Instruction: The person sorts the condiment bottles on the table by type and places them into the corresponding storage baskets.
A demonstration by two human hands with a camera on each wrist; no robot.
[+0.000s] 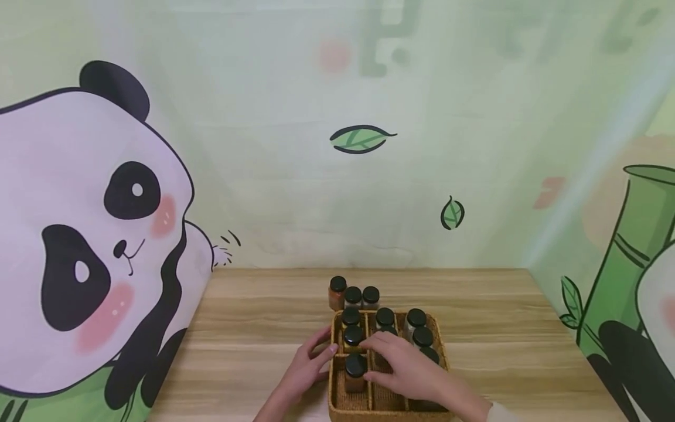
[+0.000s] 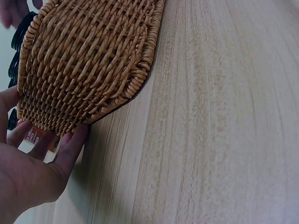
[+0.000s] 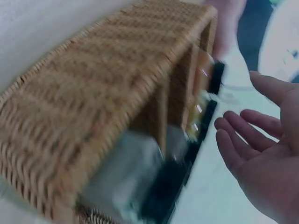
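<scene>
My left hand (image 1: 308,363) rests against the left side of a woven wicker basket (image 2: 88,51), thumb by the rim and fingers spread along the outer wall. The basket has dividers and holds several small jars with black lids. One jar (image 1: 355,378) with brown contents stands in the front left compartment. Behind it are two jars, the nearer with a yellowish body (image 1: 353,339). Above the middle of the basket hovers my right hand (image 1: 408,366), partly hiding the middle column. In the right wrist view, its fingers (image 3: 240,140) are loosely bent, apart from the lids, with nothing held.
Behind the basket's back left corner, a jar with reddish contents (image 1: 337,297) and two other black-lidded jars (image 1: 371,297) stand on the wooden table (image 1: 253,328). More jars (image 1: 416,319) line the basket's right column. A panda-printed cloth backdrop (image 1: 285,193) rises beyond the table.
</scene>
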